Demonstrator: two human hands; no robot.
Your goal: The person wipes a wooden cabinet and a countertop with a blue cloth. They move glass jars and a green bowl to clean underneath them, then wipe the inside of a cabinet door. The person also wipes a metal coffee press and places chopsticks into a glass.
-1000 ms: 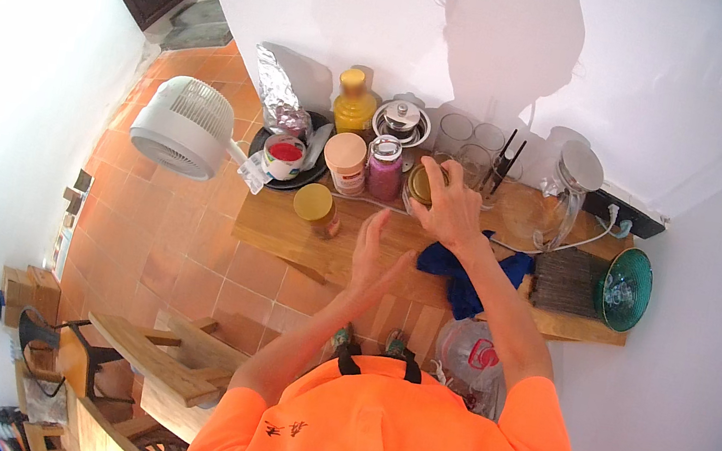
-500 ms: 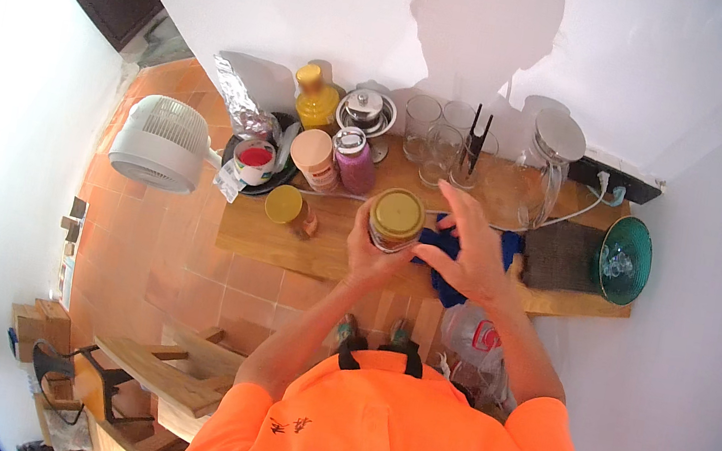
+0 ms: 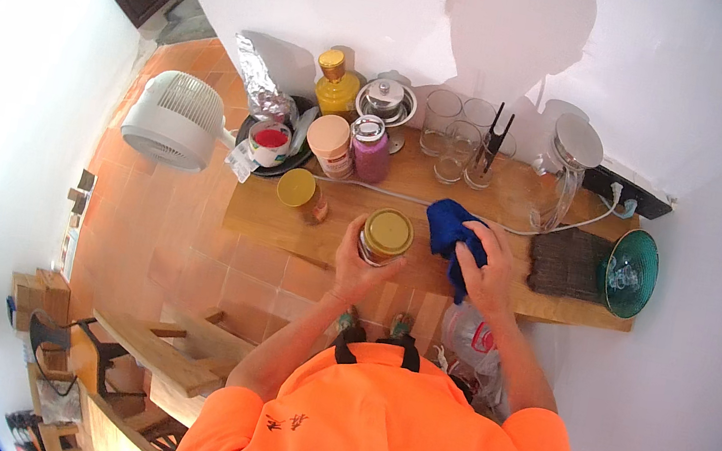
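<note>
Just below the middle of the frame, the left hand (image 3: 361, 268) is wrapping its fingers around a glass jar (image 3: 384, 238) with a yellow lid, holding it over the front edge of the wooden counter (image 3: 287, 219). Right beside it, the right hand (image 3: 486, 272) is closing on a blue cloth (image 3: 450, 225), which seems to be lying on the counter, though that is hard to tell. Behind them, a smaller yellow-lidded jar (image 3: 302, 193), a purple-lidded jar (image 3: 371, 148) and some drinking glasses (image 3: 454, 132) are standing toward the upper middle.
</note>
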